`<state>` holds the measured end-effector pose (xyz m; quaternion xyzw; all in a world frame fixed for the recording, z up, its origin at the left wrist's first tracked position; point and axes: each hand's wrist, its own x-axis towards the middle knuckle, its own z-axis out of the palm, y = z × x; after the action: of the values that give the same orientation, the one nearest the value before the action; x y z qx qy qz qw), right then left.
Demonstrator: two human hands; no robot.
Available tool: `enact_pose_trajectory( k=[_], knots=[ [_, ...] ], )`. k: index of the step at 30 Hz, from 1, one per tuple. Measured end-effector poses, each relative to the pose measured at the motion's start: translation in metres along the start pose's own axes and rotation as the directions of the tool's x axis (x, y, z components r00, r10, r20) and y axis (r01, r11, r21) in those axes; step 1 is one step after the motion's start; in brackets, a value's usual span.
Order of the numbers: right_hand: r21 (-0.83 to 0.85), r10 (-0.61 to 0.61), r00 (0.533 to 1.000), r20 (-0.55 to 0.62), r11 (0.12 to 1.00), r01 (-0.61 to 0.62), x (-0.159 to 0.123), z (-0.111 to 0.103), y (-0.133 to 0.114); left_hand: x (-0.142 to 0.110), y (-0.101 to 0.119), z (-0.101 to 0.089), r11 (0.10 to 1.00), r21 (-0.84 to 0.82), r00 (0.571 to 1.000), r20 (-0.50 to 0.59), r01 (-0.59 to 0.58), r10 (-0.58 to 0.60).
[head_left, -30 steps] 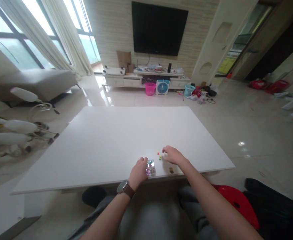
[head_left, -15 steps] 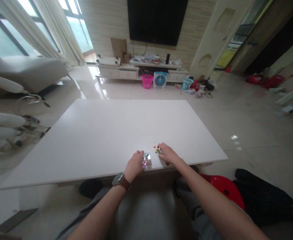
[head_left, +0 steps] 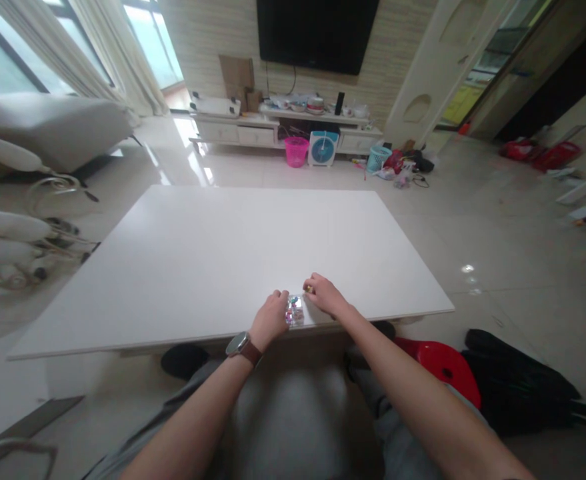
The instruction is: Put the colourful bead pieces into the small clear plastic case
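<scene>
A small transparent compartment box (head_left: pixel 296 311) with tiny colourful pieces inside lies near the front edge of the white table (head_left: pixel 223 247). My left hand (head_left: pixel 271 317), with a watch (head_left: pixel 237 344) on its wrist, grips the box by its left side, fingers curled along it. Just right of the box's far corner, my right hand (head_left: pixel 325 295) is closed in a pinch. A small yellow piece (head_left: pixel 310 289) shows between its fingertips. The piece's exact kind is too small to make out, and the palm is hidden.
Under the table's right front edge stands a red stool (head_left: pixel 445 370), with a dark bag-like bundle (head_left: pixel 523 383) next to it. Beyond the table, a pink basket (head_left: pixel 297 152), a box fan (head_left: pixel 323 148) and a blue basket (head_left: pixel 378 159) stand on the floor by the TV cabinet.
My right hand has moved left to the box and its fingers have closed. The loose orange and yellow-green pieces no longer show on the table. My left hand stays on the box.
</scene>
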<state>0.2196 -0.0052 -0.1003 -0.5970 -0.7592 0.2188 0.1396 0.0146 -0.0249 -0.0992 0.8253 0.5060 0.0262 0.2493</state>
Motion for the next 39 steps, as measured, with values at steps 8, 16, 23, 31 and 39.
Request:
enact_pose_trajectory(
  k=[8,16,23,31,39],
  knots=[
    [-0.005,-0.217,0.969,0.120,0.976,0.220,-0.003,-0.008,-0.022,0.001,-0.002,0.002,1.000,-0.002,0.999,-0.043,-0.012,0.012],
    [-0.141,-0.172,0.976,0.133,0.972,0.191,-0.004,-0.012,-0.024,0.001,-0.002,0.003,1.000,0.014,0.999,-0.044,-0.013,0.014],
    [-0.149,-0.129,0.981,0.146,0.977,0.151,-0.006,-0.011,-0.025,0.001,-0.001,0.002,1.000,0.025,0.999,-0.048,-0.015,0.017],
    [-0.190,-0.091,0.974,0.207,0.973,0.131,-0.009,-0.014,-0.030,0.002,0.000,0.002,1.000,0.011,0.999,-0.034,-0.009,0.009],
    [-0.238,-0.105,0.958,0.266,0.956,0.171,-0.010,-0.018,-0.039,0.001,-0.001,0.002,1.000,0.007,0.999,-0.033,-0.011,0.011]
  ],
)
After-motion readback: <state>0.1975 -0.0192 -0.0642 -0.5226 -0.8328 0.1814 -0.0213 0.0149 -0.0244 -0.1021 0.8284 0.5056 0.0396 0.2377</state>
